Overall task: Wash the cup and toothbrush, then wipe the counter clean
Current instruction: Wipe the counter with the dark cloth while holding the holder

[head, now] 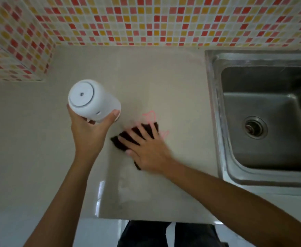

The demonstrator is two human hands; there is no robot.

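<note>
Left hand (87, 132) grips the white cup (92, 100) above the counter's (173, 82) left middle; right hand (146, 148), fingers spread, presses a dark cloth (142, 130) flat over pink marks (150, 115), mid-counter, left of the sink (215, 107).

A wall of small mosaic tiles (146, 20) in red, orange, yellow and pale cream fills the top of the frame and wraps round a boxed corner at the upper left. At the right sits a stainless steel sink (263, 125), its basin dull and grey, with a round drain (254, 127) near the middle. Dark trousers (146, 234) show at the bottom centre.
</note>
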